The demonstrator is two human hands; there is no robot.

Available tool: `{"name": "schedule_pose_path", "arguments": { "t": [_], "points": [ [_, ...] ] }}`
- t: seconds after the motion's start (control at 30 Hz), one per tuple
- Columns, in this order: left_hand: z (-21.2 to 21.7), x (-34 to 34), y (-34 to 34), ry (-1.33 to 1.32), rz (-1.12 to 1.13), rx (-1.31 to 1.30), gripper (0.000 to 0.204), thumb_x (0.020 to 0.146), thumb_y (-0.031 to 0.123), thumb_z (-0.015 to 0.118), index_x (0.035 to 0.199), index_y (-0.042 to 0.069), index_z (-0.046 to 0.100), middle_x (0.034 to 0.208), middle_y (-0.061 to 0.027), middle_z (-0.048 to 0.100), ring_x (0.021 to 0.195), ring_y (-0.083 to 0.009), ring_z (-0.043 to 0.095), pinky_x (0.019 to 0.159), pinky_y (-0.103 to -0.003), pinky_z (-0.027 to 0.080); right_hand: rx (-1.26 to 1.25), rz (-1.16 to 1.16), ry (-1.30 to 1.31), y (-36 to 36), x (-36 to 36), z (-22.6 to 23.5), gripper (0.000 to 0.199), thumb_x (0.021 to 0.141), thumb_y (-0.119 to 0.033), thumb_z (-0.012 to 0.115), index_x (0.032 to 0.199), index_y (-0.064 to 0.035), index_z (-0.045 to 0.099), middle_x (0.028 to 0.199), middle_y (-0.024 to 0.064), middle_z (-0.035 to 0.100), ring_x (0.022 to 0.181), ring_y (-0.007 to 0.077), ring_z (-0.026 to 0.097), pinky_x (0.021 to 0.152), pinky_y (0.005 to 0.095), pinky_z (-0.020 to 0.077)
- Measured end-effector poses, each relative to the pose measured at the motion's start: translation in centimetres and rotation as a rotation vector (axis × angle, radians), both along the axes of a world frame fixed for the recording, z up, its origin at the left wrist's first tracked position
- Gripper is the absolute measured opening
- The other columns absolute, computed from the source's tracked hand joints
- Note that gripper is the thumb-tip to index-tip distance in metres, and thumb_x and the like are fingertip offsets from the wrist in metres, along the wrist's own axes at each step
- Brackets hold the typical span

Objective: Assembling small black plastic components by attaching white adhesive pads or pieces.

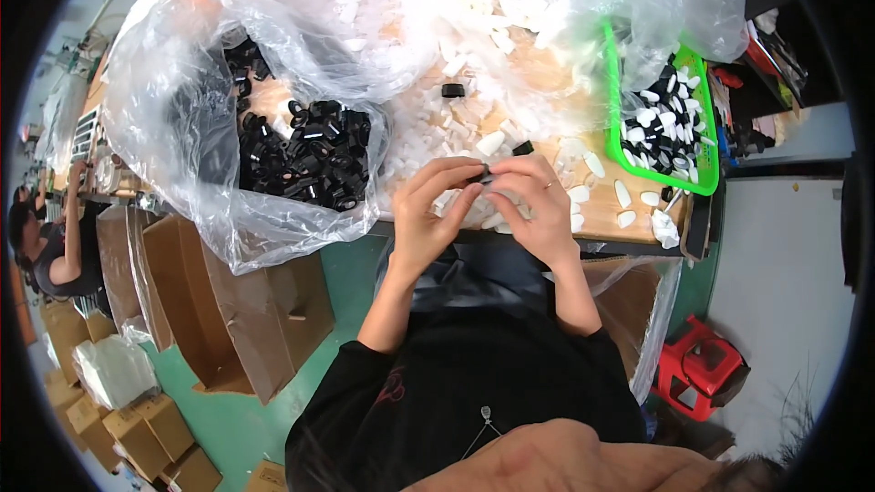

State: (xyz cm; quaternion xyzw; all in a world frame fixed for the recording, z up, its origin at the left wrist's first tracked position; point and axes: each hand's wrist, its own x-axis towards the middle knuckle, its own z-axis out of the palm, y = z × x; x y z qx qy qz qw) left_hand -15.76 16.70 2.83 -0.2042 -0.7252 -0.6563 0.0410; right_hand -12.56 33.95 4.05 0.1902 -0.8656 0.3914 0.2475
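My left hand (430,210) and my right hand (540,208) meet over the near edge of the table. Between their fingertips is a small black plastic part (482,174), pinched from both sides; its exact shape is mostly hidden by the fingers. Just beyond the hands lie a white oval piece (490,143) and a black piece (522,148). Farther off, another black block-like piece (453,90) rests among many small translucent white pieces (428,132). A few white oval pieces (622,193) are scattered beside my right hand.
At left, a clear plastic bag (187,118) holds many black parts (314,155). A green basket (612,118) of black-and-white pieces stands at right. Below are an open cardboard box (264,310) and a red stool (697,369). Another person (59,251) is at far left.
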Motion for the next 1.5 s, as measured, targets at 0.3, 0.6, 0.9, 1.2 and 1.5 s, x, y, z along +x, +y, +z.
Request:
{"name": "schedule_pose_path", "arguments": {
  "t": [0.3, 0.6, 0.9, 1.2, 1.5],
  "points": [
    [0.3, 0.7, 0.3, 0.155, 0.045, -0.026, 0.023, 0.082, -0.005, 0.068, 0.105, -0.001, 0.071, 0.106, -0.0135, 0.07, 0.093, -0.0255, 0.069, 0.08, -0.031, 0.053, -0.572, 0.056, -0.359, -0.6, -0.1, -1.2, 0.035, 0.08, -0.002, 0.077, 0.113, -0.0013, 0.067, 0.104, 0.0075, 0.065, 0.088, 0.0141, 0.062, 0.076, 0.0263, 0.0514],
    [0.0, 1.3, 1.1, 0.247, 0.207, -0.013, 0.028, 0.078, -0.016, 0.062, 0.101, -0.003, 0.068, 0.103, -0.0149, 0.07, 0.09, -0.025, 0.068, 0.077, -0.031, 0.054, -0.602, -0.04, -0.291, -3.0, -0.1, -2.0, 0.022, 0.082, -0.007, 0.078, 0.099, -0.0015, 0.064, 0.087, 0.0054, 0.057, 0.072, 0.0128, 0.057, 0.065, 0.0259, 0.0456],
    [0.5, -2.3, -5.7, 0.424, 0.359, -0.475, 0.027, 0.079, -0.007, 0.062, 0.103, 0.004, 0.068, 0.104, -0.0112, 0.067, 0.098, -0.0342, 0.061, 0.087, -0.043, 0.049, 0.096, -0.544, 0.223, 4.8, 0.4, -0.4, 0.02, 0.087, -0.004, 0.071, 0.106, 0.0004, 0.068, 0.107, 0.0135, 0.066, 0.094, 0.0246, 0.063, 0.082, 0.033, 0.0506],
    [-1.4, -3.8, -10.9, 0.414, 0.621, -0.748, 0.011, 0.087, 0.004, 0.066, 0.098, 0.005, 0.068, 0.098, -0.0053, 0.063, 0.096, -0.0245, 0.058, 0.087, -0.037, 0.04, 0.232, -0.8, 0.215, 11.3, -3.0, 2.0, 0.018, 0.091, -0.005, 0.064, 0.108, -0.004, 0.069, 0.111, 0.0128, 0.066, 0.1, 0.0252, 0.063, 0.082, 0.0314, 0.0513],
    [-2.0, -3.8, -10.3, 0.274, 0.4, -0.7, 0.013, 0.085, -0.001, 0.066, 0.098, -0.001, 0.065, 0.105, -0.0143, 0.061, 0.092, -0.0312, 0.062, 0.079, -0.037, 0.05, 0.085, -0.2, -0.282, 5.4, -12.8, 0.1, 0.018, 0.091, -0.003, 0.057, 0.106, -0.0031, 0.068, 0.104, 0.0102, 0.068, 0.091, 0.0259, 0.064, 0.077, 0.0335, 0.0497]
  ]
}}
